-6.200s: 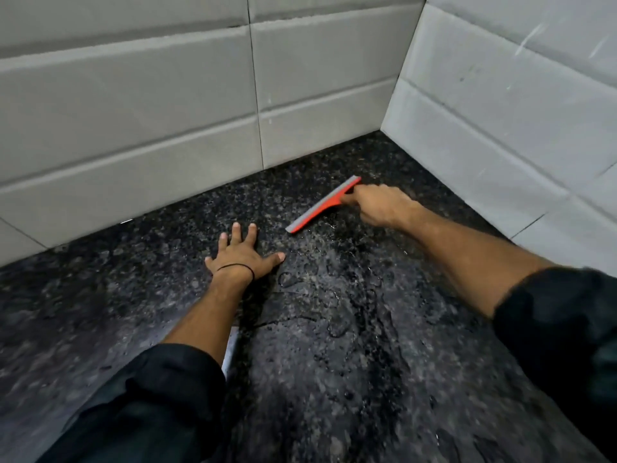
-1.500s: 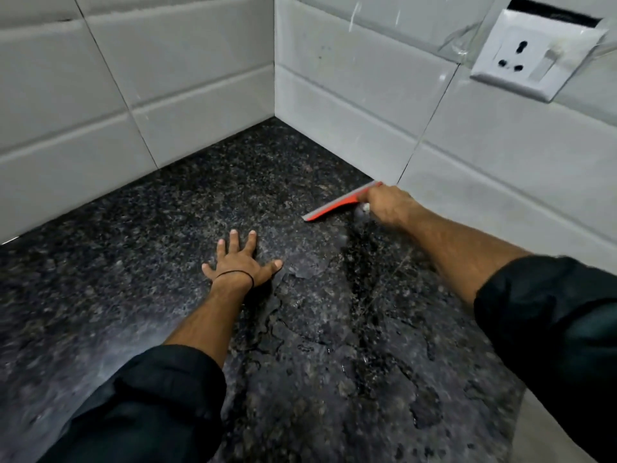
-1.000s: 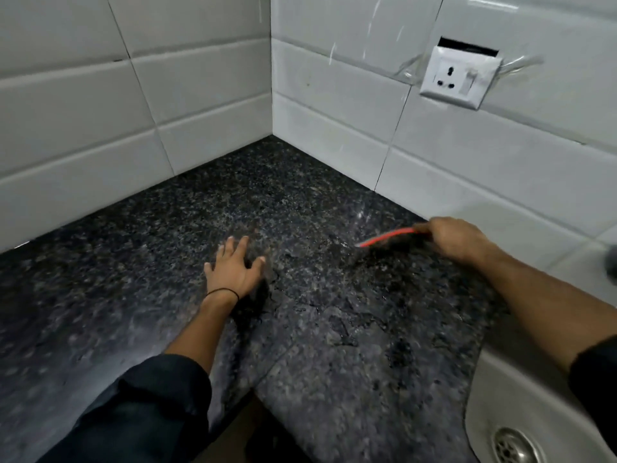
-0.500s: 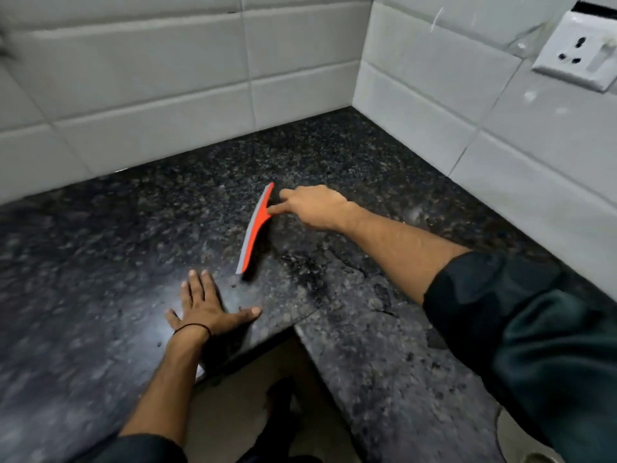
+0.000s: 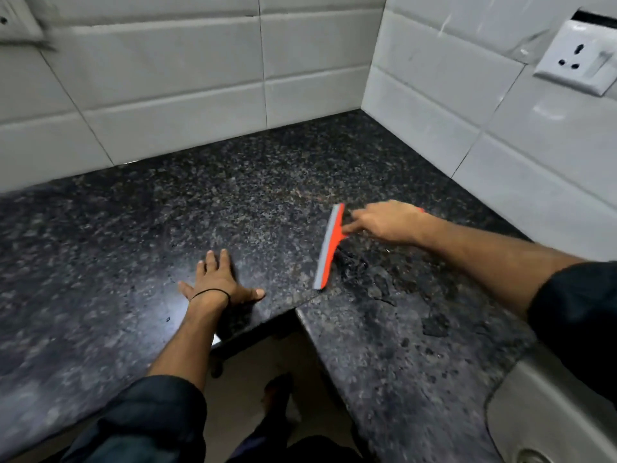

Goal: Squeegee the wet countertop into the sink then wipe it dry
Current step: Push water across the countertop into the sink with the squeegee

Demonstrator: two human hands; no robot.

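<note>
An L-shaped black speckled granite countertop (image 5: 207, 208) fills the view, with wet patches to the right of the inner corner. An orange squeegee (image 5: 329, 246) with a grey rubber edge stands on it, its blade running from far to near. My right hand (image 5: 384, 222) grips the squeegee's handle from the right. My left hand (image 5: 218, 284), with a black band at the wrist, lies flat with fingers spread on the counter left of the blade. The steel sink (image 5: 547, 412) shows at the bottom right corner.
White tiled walls (image 5: 200, 71) meet in a corner behind the counter. A white socket with a switch (image 5: 579, 63) sits on the right wall, another socket (image 5: 16, 21) at the top left. The floor and my feet (image 5: 277, 396) show below the counter's inner corner.
My right hand has drawn the squeegee rightward across the counter toward the sink side. My left hand stays flat. The view has swung, bringing the sink rim in.
</note>
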